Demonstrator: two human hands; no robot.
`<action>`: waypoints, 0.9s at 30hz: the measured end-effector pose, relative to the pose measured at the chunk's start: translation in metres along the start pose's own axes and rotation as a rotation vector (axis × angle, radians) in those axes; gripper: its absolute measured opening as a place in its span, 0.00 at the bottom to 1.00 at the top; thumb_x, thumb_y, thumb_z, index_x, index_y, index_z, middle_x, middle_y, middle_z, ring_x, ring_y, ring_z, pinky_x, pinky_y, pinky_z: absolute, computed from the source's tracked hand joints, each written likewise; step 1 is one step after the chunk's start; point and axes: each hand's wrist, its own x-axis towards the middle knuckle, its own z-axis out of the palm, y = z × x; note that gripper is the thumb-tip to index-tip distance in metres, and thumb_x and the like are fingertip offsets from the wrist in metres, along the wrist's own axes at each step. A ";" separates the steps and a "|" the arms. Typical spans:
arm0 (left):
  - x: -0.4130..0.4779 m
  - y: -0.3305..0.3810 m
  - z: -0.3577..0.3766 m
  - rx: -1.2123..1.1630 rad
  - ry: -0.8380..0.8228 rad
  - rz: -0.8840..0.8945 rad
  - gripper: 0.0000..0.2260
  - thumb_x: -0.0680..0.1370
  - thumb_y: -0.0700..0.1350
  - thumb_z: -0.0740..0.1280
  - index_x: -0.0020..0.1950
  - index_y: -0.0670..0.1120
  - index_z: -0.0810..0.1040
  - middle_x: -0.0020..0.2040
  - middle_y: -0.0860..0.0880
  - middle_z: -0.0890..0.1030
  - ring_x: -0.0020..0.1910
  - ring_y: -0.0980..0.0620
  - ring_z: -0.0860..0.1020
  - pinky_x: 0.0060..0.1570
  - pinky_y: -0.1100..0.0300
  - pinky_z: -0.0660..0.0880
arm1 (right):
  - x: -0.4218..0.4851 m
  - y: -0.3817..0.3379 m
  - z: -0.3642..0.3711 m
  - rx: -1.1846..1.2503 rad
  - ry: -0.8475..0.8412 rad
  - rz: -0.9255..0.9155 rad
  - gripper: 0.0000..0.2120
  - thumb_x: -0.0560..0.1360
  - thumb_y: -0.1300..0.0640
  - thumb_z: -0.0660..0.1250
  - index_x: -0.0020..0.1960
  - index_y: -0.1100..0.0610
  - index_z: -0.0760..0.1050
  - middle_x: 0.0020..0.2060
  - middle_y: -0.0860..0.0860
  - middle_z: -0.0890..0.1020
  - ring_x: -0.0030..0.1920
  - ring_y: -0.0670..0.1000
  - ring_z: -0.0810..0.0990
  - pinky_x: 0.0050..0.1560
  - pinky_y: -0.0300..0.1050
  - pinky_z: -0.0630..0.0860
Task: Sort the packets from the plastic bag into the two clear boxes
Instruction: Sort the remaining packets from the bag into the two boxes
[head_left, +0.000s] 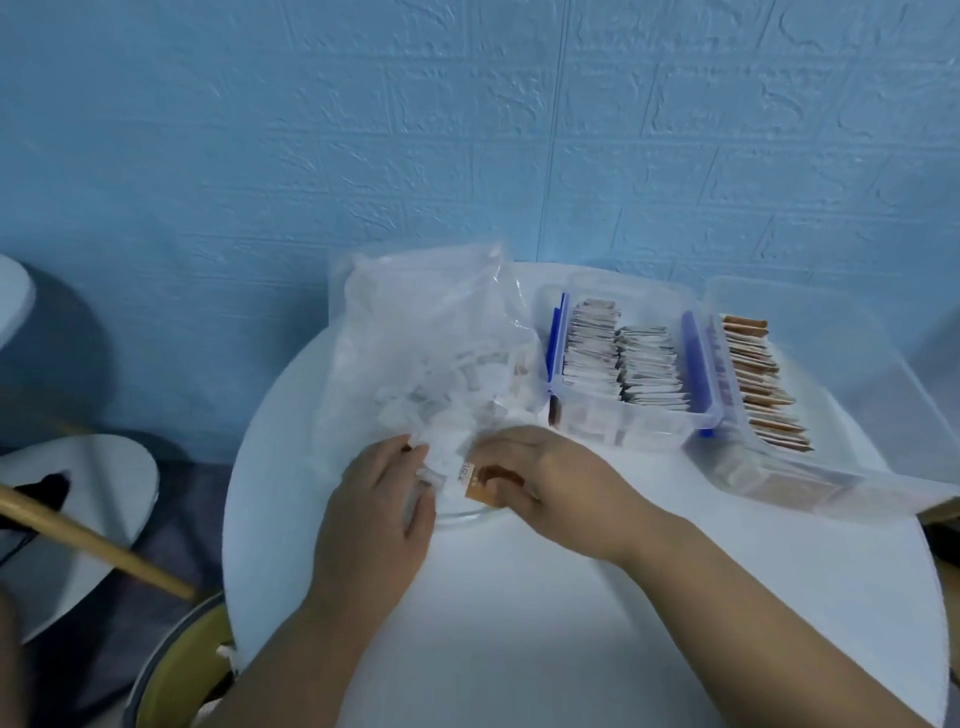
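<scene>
At plastic bag (415, 332) mouth: right hand (540, 467) fingers pinch brown packet (485, 480); left hand (374, 499) fingers grip bag edge.

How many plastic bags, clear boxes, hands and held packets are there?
plastic bag: 1
clear boxes: 2 (left box, right box)
hands: 2 (left hand, right hand)
held packet: 1
Total: 6
</scene>
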 end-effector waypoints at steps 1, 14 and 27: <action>0.000 0.000 0.001 0.046 -0.037 0.003 0.21 0.73 0.50 0.57 0.57 0.41 0.79 0.57 0.43 0.79 0.56 0.45 0.77 0.54 0.51 0.76 | 0.002 0.000 0.001 -0.012 0.010 0.032 0.17 0.76 0.55 0.62 0.65 0.52 0.73 0.65 0.47 0.73 0.65 0.47 0.70 0.63 0.44 0.70; 0.001 0.001 -0.009 -0.049 0.033 -0.028 0.18 0.74 0.48 0.56 0.55 0.41 0.80 0.55 0.46 0.81 0.55 0.49 0.78 0.55 0.62 0.71 | 0.012 0.003 0.036 -0.171 0.061 -0.025 0.24 0.71 0.45 0.58 0.60 0.57 0.77 0.60 0.53 0.78 0.63 0.54 0.75 0.66 0.49 0.68; 0.004 0.003 -0.008 -0.132 0.050 -0.038 0.16 0.74 0.48 0.58 0.52 0.42 0.81 0.50 0.47 0.82 0.51 0.56 0.73 0.53 0.69 0.66 | 0.014 0.000 0.044 -0.139 0.166 0.037 0.31 0.67 0.41 0.65 0.64 0.57 0.73 0.61 0.52 0.77 0.63 0.56 0.74 0.64 0.53 0.70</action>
